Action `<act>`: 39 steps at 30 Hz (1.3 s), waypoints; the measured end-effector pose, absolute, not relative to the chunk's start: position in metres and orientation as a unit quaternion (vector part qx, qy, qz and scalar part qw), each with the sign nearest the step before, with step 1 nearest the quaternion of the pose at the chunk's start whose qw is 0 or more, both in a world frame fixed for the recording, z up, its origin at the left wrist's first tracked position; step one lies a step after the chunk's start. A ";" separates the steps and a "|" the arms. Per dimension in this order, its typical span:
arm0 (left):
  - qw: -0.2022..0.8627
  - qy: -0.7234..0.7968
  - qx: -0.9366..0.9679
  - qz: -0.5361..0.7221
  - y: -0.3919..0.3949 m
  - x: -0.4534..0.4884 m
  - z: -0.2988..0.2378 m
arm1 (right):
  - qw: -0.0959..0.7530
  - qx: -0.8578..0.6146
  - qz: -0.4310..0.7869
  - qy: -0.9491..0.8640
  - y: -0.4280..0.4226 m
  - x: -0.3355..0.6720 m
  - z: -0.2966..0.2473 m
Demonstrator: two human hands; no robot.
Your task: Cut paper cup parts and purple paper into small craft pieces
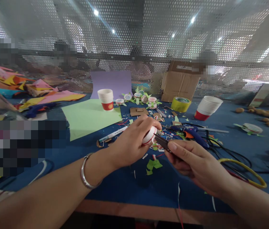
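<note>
Here's the white cup piece (149, 136), red line around it, above the middle of the table (148, 189), well back from the near edge. The left grip (131, 136) has it, fingers arched over the top and far side, palm against its left, so only the side facing right peeps out. And over on that side comes the right grip (193, 162), clenched on a dark-handled cutter (163, 143), thumb pressed along the top! The cutter's tip meets the piece at its right rim, so the piece sits just beyond the right grip, up and to the left, with the cutter bridging the gap.

Below the pair, green paper scraps (153, 164) lie between them and the near edge. Toward the far edge, a cluster of paper turtles (137, 95) gathers, a stack of cups (105, 100) to its left on a light green sheet (89, 117), yellow tape (181, 105) to its right. Out by the right grip, a blue glue gun (198, 137) lies among cables, and toward the right edge, one lone turtle (252, 128) rests near some brown nuts (266, 114).
</note>
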State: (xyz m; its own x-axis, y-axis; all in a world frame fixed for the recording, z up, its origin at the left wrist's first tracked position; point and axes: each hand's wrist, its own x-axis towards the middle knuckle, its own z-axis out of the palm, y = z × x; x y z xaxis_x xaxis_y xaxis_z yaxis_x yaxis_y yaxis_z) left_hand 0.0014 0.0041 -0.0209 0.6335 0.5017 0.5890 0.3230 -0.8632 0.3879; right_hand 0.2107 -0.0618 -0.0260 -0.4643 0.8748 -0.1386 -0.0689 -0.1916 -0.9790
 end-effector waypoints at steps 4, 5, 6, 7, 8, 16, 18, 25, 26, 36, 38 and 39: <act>0.119 0.224 0.900 0.354 0.004 0.000 -0.021 | 0.367 -0.396 0.672 -0.507 -0.064 0.208 -0.028; 0.117 0.223 0.901 0.352 0.004 0.000 -0.021 | 0.372 -0.399 0.669 -0.505 -0.064 0.207 -0.029; 0.116 0.222 0.902 0.351 0.004 0.000 -0.021 | 0.375 -0.403 0.664 -0.506 -0.063 0.207 -0.029; 0.116 0.221 0.902 0.351 0.004 0.000 -0.022 | 0.373 -0.407 0.659 -0.511 -0.063 0.206 -0.030; 0.116 0.221 0.902 0.352 0.004 0.000 -0.022 | 0.372 -0.411 0.654 -0.516 -0.063 0.206 -0.030; 0.134 0.244 0.893 0.353 0.004 0.001 -0.022 | 0.360 -0.432 0.637 -0.527 -0.060 0.205 -0.030; 0.134 0.253 0.889 0.357 0.003 0.001 -0.022 | 0.350 -0.431 0.633 -0.540 -0.059 0.204 -0.028; 0.133 0.247 0.893 0.352 0.003 0.001 -0.021 | 0.349 -0.427 0.634 -0.542 -0.061 0.205 -0.026; 0.132 0.246 0.893 0.353 0.003 0.001 -0.021 | 0.351 -0.428 0.633 -0.542 -0.061 0.206 -0.026; 0.140 0.244 0.894 0.349 0.003 0.001 -0.019 | 0.353 -0.428 0.608 -0.568 -0.061 0.204 -0.025; 0.134 0.240 0.896 0.349 0.003 0.001 -0.020 | 0.361 -0.429 0.598 -0.572 -0.062 0.203 -0.026; 0.132 0.238 0.897 0.350 0.003 0.001 -0.020 | 0.365 -0.430 0.591 -0.576 -0.063 0.203 -0.026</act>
